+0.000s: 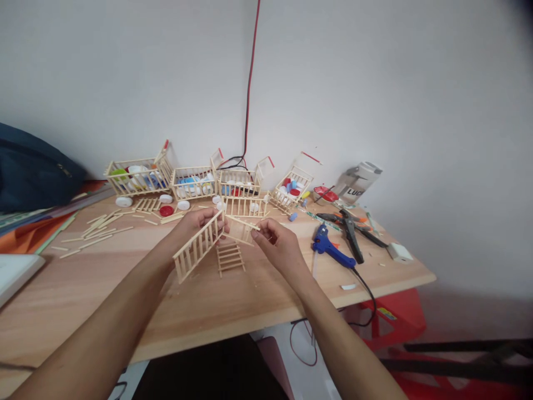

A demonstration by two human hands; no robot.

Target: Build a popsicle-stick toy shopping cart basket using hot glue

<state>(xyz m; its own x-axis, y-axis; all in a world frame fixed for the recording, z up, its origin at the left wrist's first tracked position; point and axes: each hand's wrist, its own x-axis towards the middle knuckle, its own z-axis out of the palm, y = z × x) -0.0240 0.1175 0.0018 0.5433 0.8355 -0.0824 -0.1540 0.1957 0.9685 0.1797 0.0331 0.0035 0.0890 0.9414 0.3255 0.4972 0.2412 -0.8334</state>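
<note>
My left hand (199, 223) grips a slatted wooden-stick panel (197, 251), which slants toward me above the table. My right hand (277, 239) pinches the right end of a smaller slatted stick panel (240, 229). The two panels meet at an angle between my hands; whether they are joined there I cannot tell. Below them a short ladder-like stick panel (230, 259) lies on the wood. Just behind my hands stands one more slatted panel (245, 208). Part of my left fingers is hidden behind the panels.
Small stick carts (139, 179) filled with bottle caps line the wall. Loose sticks (97, 228) are scattered at left. On the right lie a blue glue gun (333, 247), black pliers (352, 236) and a white adapter (400, 252). A dark blue bag (33, 172) stands far left.
</note>
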